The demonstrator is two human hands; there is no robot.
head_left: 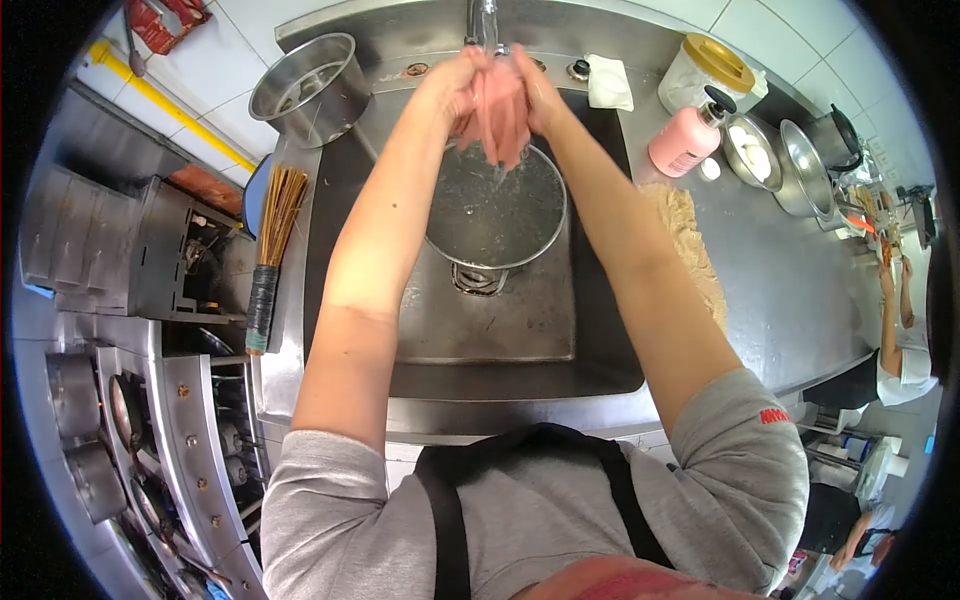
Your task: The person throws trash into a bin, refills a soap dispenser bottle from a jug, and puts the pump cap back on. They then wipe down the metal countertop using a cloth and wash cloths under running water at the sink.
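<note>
Under the tap (483, 20) at the back of the sink, a limp pink bundle (497, 112) hangs in folds with water running off it. Whether it is cloth or meat I cannot tell. My left hand (458, 84) grips its left side, and my right hand (541, 95) grips its right side; motion blurs some of the fingers. Directly below is a round metal pot (497, 264) filled with water, its surface rippled and bubbly. The pot stands inside the steel sink (430, 335).
Left of the sink are a large steel pot (312, 92) and a bamboo brush (270, 255). To the right lie a pink pump bottle (686, 140), a yellow-lidded jar (712, 70), a tan cloth (685, 240) and metal bowls (803, 170). Other people (905, 340) stand at far right.
</note>
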